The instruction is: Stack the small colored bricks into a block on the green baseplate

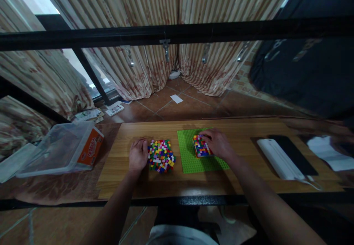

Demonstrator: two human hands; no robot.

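1. Wood-grain worktop [249, 134] carried all the toys.
2. Lime-green studded baseplate [188, 164] lay on it.
3. Right hand [219, 142] was half-curled over the multicolour brick block [200, 147], couldn't tell if gripping.
4. Left hand [138, 154] was loosely curled by the loose brick pile [162, 156], ditto.
5. Said brick pile was left of the baseplate.
6. Brick block sat on the baseplate.

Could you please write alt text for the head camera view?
A person's right hand touches a multicoloured brick block on a green baseplate, while the left hand rests beside loose small bricks on a wooden table. A clear plastic box sits at the left.
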